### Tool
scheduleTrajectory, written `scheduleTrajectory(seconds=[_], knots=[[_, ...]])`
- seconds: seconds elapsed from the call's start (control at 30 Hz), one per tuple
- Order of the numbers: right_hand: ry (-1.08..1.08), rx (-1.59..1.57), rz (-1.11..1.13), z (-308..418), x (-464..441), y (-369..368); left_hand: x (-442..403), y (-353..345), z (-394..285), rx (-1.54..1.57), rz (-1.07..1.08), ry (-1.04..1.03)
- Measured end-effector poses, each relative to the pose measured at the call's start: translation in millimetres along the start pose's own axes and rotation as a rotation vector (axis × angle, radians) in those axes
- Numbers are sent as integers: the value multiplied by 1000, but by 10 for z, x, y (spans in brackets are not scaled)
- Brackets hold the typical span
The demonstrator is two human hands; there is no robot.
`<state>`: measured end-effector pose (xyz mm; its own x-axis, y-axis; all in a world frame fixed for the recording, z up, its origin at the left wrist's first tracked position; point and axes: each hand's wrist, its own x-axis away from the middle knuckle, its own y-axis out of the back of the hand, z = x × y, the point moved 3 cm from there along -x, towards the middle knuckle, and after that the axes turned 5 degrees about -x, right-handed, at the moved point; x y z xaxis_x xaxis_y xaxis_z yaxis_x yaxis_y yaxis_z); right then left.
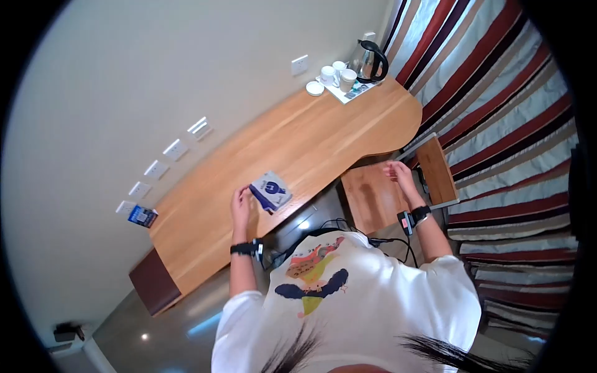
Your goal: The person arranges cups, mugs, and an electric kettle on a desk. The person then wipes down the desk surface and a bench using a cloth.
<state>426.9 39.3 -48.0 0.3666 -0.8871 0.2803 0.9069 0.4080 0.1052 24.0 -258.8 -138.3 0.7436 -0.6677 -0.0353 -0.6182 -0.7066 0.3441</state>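
Observation:
A small pale grey box (272,189) with a dark blue print on top and a dark blue side lies on the wooden desk (298,137), close to its front edge. Just left of it is my left hand (240,202), fingers stretched along the box's side; I cannot tell whether they touch it. My right hand (398,172) is over the wooden chair seat (373,199), its fingers loosely apart and holding nothing. Both wrists wear black straps with small devices, and cables run from near my right wrist.
At the desk's far end a kettle (369,62) and white cups (329,76) stand on a tray. A blue card (142,216) leans by the wall on the left. Wall sockets (176,149) line the wall. Striped curtains (497,93) hang right, behind the chair backrest (437,171).

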Motion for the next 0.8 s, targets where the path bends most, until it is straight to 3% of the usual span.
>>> scheduleTrajectory(seconds=[0.07,0.13,0.17,0.23,0.3,0.37,0.47,0.6,0.63,0.8], knots=[[-26,-34,17,-120,-46,131,-205,-330,277,-38,24,-61],[-4,-14,26,-170,-155,243,-189,-628,128,-565,-11,-247],[2,24,29,-183,-134,232,-151,-652,122,-568,-1,-243],[-4,19,65,-291,-200,215,-90,-831,190,-881,100,25],[-7,49,111,-371,-395,231,-42,-965,362,-958,103,46],[145,145,70,-608,-527,99,-45,-919,441,-1106,66,25],[135,201,100,-781,-814,73,-55,-906,474,-1173,65,8],[175,653,21,-1208,-1521,145,-131,-882,452,-1224,97,12],[251,791,4,-1200,-1662,126,-202,-870,437,-1225,104,39],[183,957,-92,-1051,-2239,-49,-900,-861,512,-1219,7,76]])
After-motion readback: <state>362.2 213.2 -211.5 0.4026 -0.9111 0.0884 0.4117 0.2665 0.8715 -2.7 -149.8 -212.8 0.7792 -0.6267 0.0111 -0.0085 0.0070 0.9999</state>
